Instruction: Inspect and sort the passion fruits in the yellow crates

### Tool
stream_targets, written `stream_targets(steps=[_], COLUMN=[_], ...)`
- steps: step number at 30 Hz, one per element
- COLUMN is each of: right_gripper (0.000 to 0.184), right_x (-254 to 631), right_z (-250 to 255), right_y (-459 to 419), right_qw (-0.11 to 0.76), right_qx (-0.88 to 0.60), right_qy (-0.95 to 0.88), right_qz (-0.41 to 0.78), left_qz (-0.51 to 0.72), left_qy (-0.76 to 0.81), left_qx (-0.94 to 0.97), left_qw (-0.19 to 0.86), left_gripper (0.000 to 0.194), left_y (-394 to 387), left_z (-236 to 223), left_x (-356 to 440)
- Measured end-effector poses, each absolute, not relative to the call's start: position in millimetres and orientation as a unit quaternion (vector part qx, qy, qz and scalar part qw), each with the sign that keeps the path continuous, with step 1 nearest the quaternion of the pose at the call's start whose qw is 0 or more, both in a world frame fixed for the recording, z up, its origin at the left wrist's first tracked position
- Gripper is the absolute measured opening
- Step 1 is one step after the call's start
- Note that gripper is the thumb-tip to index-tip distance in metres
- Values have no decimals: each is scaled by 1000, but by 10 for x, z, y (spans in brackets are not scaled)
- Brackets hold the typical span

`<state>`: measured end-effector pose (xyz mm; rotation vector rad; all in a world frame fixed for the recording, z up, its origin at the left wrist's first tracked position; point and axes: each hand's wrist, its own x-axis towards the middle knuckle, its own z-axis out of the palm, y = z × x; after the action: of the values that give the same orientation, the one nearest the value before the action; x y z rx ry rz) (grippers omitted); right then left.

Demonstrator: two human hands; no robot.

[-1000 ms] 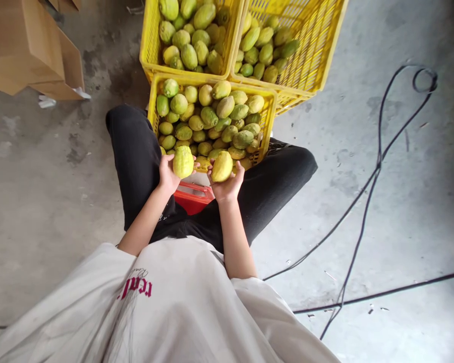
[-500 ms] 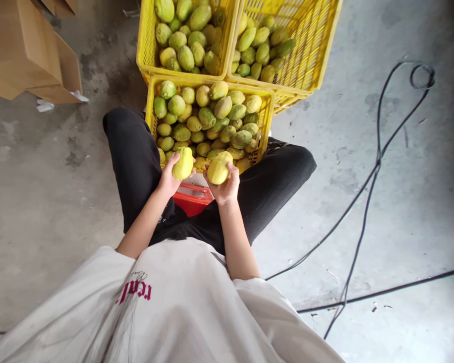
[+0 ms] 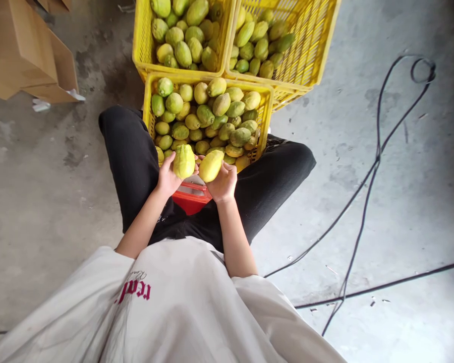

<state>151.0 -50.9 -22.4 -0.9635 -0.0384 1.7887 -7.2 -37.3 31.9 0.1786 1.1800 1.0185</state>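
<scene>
In my left hand [image 3: 167, 176] rests a yellow-green citrus fruit [image 3: 184, 162], large and oval, with a ribbed, bumpy skin. A second yellow citrus fruit [image 3: 211, 166], smoother and tapered at one end, lies tilted in my right hand [image 3: 224, 182]. My fingers curl round both fruits, partly hidden behind them. The two fruits are side by side, a small gap between them, at the near edge of a yellow plastic crate [image 3: 268, 121]. That crate, full of green and yellow fruits [image 3: 205, 115], stands between my knees.
Behind it are two more yellow crates, a left one [image 3: 136, 43] and a right one [image 3: 318, 43], with similar fruits. A red plastic object [image 3: 189, 202] is below my hands. Cardboard boxes [image 3: 26, 50] stand at the left. A black cable [image 3: 366, 189] crosses the concrete floor at the right.
My right hand has moved left toward my left hand, and its fruit has turned to a more slanted position. My left hand keeps its fruit, which has turned slightly.
</scene>
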Motion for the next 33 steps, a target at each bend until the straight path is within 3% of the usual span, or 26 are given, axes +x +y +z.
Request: stream_targets(steps=[4,16,24,30,33], right_gripper=[27,32,23,18,26], right_x=[1482,1471,1506,1472,1448], right_z=[-202,-139,-110,-119,-114], right_y=[-505,-544,-465,-488,-519], right_qw=[543,539,537,552,543], right_qx=[-429,-432,-411,-422,-434], right_qy=[9,-37,49,10,-25], right_qz=[722,722,735,720,718], left_qz=[452,484,445,454,455], left_qy=[542,519,528,553,558], left_qx=[62,98,83,80,71], left_qw=[706,697,719,694,691], left_gripper=[41,13,54,46,41], left_y=[-369,-437,-401,-402,-410], left_z=[349,224,386,359,339], left_x=[-65,-67,-61,-61,-51])
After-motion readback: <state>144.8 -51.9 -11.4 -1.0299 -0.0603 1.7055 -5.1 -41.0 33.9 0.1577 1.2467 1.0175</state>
